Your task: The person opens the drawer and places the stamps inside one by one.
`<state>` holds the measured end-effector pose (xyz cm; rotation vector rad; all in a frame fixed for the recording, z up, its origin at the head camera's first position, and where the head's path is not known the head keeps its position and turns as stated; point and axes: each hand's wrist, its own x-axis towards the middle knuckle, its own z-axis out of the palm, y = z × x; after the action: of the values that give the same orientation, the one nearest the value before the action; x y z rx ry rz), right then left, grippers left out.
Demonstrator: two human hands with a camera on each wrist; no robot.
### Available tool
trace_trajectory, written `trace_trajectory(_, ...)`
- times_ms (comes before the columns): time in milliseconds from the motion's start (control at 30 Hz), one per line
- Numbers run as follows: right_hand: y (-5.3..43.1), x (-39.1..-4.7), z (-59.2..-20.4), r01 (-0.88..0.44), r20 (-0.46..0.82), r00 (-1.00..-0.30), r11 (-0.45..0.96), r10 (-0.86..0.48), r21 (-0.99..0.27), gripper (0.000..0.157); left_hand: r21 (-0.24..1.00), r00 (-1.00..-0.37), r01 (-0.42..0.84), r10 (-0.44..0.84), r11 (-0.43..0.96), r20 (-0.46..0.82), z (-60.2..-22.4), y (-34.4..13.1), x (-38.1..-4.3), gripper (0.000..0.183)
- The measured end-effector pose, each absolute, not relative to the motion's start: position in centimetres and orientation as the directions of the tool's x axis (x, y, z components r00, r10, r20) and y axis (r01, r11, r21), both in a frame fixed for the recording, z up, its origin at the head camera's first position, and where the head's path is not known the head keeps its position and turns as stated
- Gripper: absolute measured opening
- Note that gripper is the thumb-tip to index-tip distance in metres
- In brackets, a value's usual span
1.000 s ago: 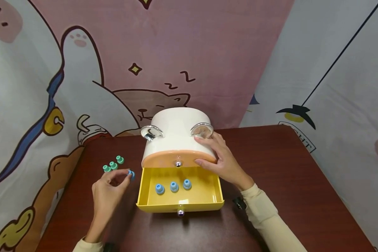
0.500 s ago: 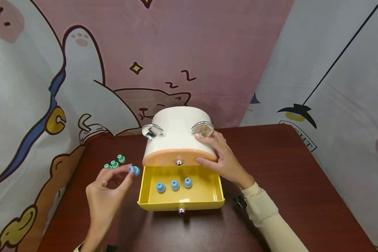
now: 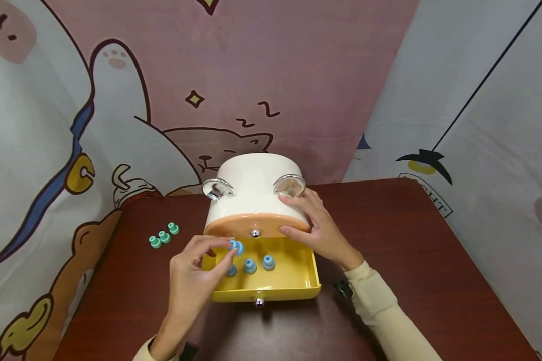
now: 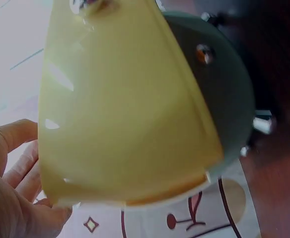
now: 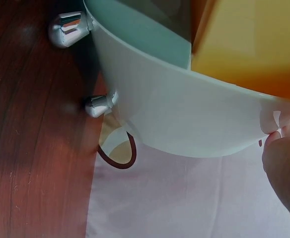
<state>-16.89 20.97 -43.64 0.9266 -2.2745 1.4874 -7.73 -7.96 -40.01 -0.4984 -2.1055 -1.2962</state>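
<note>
My left hand (image 3: 191, 278) pinches a small light-blue stepped piece (image 3: 239, 247) between thumb and fingertips, over the left part of the pulled-out yellow drawer (image 3: 293, 278). Three similar blue pieces (image 3: 250, 265) stand in a row inside; the leftmost is partly hidden by the hand. With my right hand (image 3: 318, 228) I hold the right front edge of the white drawer box (image 3: 255, 188), thumb on its orange upper drawer (image 3: 235, 226). The left wrist view shows the yellow drawer's underside (image 4: 120, 109); the pinched piece is hidden there.
Three green stepped pieces (image 3: 164, 236) stand in a row on the dark wooden table (image 3: 406, 260), left of the box. Chrome knobs (image 3: 259, 303) stick out from the drawers, and chrome ring ears (image 3: 290, 185) from the box. A printed cloth (image 3: 316, 75) hangs behind the table.
My left hand has carried the blue piece rightward, from beside the green pieces to over the yellow drawer. The right hand stays at the box.
</note>
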Motion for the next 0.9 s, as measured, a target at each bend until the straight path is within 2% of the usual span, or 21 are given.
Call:
trace_trajectory(400, 21.0, -17.0, -43.7, -0.67, 0.569, -0.735, 0.269, -0.368, -0.692, 0.072, 0.651, -0.78, 0.599, 0.156, 0.465, 0.606, -40.5, -3.9, -8.0, 0.024)
trace_trajectory(633, 20.8, -17.0, -43.6, -0.682, 0.585, -0.725, 0.262, -0.363, -0.683, 0.07, 0.657, -0.858, 0.508, 0.259, 0.557, 0.444, -40.1, -2.1, -8.2, 0.016)
trace_trajectory(900, 20.9, -16.9, -43.6, -0.666, 0.567, -0.739, 0.27, -0.363, -0.695, 0.067, 0.631, -0.883, 0.469, 0.323, 0.618, 0.341, -40.0, -0.3, -8.7, 0.015)
